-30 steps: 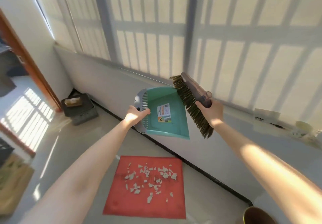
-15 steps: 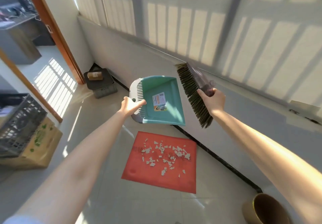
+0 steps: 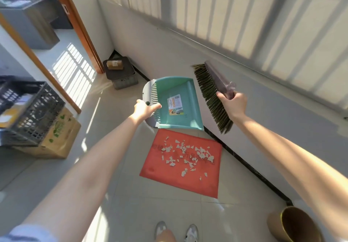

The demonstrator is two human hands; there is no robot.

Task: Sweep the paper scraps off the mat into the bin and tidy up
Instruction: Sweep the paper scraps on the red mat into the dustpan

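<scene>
- Super bright daylight pouring in through the window blinds (image 3: pixel 235 15), so striped shadows land on the wall and floor (image 3: pixel 75 75).
- Forearms are a bit blown out.
- Strong fisheye bend at the edges.
- The crate (image 3: pixel 28 109) on the left looks motion-smeared.

This looks like a sunlit enclosed balcony of a home: pale floor tiles (image 3: pixel 169 209), a low wall (image 3: pixel 169 40) under tall blinded windows (image 3: pixel 216 8), a wood-framed doorway (image 3: pixel 75 25) into another room, and a plastic crate (image 3: pixel 28 109) stacked on a cardboard box (image 3: pixel 60 138).
</scene>
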